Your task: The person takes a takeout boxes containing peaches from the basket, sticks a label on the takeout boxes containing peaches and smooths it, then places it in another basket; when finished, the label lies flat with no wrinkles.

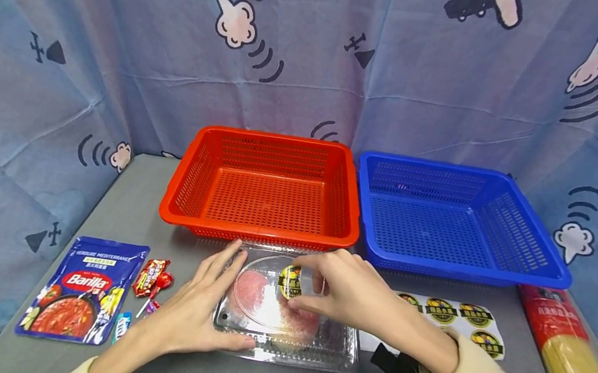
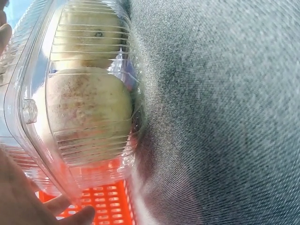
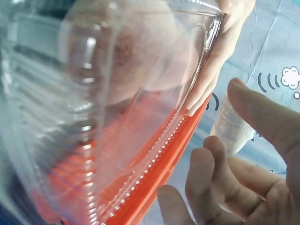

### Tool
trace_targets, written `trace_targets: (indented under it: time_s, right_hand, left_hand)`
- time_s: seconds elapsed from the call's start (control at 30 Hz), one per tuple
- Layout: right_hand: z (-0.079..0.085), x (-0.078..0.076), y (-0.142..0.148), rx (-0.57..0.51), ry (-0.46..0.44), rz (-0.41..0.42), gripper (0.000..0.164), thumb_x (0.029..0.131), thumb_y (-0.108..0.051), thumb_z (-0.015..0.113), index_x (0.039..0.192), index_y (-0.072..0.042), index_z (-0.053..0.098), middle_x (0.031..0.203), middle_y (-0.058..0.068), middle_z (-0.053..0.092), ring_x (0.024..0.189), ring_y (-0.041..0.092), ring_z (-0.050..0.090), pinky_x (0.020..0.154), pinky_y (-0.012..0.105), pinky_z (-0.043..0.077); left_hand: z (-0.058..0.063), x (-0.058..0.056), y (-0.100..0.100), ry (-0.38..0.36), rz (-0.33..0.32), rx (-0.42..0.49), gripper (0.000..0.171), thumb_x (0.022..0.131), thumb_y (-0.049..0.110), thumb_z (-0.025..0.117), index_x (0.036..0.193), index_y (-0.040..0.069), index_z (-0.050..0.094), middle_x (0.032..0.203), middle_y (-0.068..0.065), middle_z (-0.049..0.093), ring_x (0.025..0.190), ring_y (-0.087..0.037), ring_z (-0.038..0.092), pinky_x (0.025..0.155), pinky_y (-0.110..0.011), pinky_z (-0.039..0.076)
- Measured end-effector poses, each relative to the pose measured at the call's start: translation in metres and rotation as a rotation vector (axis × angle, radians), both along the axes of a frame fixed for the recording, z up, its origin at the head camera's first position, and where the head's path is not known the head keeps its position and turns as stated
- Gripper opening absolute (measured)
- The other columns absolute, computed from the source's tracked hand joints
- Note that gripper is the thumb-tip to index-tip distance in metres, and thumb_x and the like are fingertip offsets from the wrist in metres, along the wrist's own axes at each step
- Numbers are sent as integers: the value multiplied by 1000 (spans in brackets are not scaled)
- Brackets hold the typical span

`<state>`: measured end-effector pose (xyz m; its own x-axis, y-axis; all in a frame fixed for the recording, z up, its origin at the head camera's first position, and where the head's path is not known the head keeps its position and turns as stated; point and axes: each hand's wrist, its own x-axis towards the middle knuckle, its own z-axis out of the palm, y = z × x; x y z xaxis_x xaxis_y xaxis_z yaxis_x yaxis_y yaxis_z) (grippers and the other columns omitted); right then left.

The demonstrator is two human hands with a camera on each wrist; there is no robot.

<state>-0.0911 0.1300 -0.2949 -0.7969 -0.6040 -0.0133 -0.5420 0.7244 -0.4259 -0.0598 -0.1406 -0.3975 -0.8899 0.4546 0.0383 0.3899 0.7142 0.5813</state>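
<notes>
A clear plastic clamshell box [image 1: 314,352] with round pinkish fruit [image 1: 250,291] inside lies in front of the red basket. My left hand [image 1: 193,309] rests on its left side, thumb at the front edge and fingers stretched along the far rim. In the left wrist view the fruit [image 2: 89,112] looks pale yellow through the ribbed wall. Above the lid, my right hand [image 1: 343,288] pinches a round black-and-yellow fruit sticker [image 1: 290,281] between thumb and index finger. The right wrist view has the sticker's whitish side [image 3: 232,124] between those fingers, apart from the lid.
The red basket [image 1: 258,231] and blue basket [image 1: 465,271] stand at the back. A sticker sheet [image 1: 452,315] lies right of the box, beside a pasta pack [image 1: 571,355]. On the left are a Barilla sauce pouch [image 1: 82,291] and several wrapped sweets [image 1: 149,277].
</notes>
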Motion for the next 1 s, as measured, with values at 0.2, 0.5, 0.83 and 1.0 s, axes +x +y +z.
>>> trace_targets:
  time_s: [0.2, 0.5, 0.83, 1.0]
  right_hand:
    - [-2, -2, -10, 37, -8, -4, 44, 79, -37, 87, 117, -17, 76, 59, -13, 54, 50, -2, 43, 44, 19, 35]
    - [-6, -5, -22, 67, -20, 4, 44, 77, -34, 89, 115, -15, 76, 57, -11, 51, 49, 0, 40, 43, 20, 32]
    - [-9, -6, -33, 101, -65, -18, 47, 77, -32, 90, 117, -11, 76, 55, -8, 52, 49, 5, 44, 42, 23, 34]
    - [-12, -6, -35, 145, -57, -31, 50, 76, -34, 90, 117, -9, 76, 62, -8, 60, 54, 7, 52, 49, 27, 44]
  left_hand:
    - [0, 1, 1, 8, 0, -2, 130, 67, 78, 78, 166, 22, 14, 174, 10, -3, 157, -25, 18, 110, -68, 42]
    - [0, 0, 0, 16, 3, -7, 130, 67, 79, 77, 166, 24, 13, 174, 10, -2, 157, -25, 18, 109, -66, 43]
    - [1, 1, 1, 0, 6, -6, 130, 68, 79, 77, 166, 21, 15, 174, 10, -2, 157, -26, 18, 109, -67, 43]
    - [1, 1, 1, 2, 6, -7, 130, 67, 80, 76, 166, 20, 15, 175, 9, -2, 158, -25, 17, 110, -68, 42]
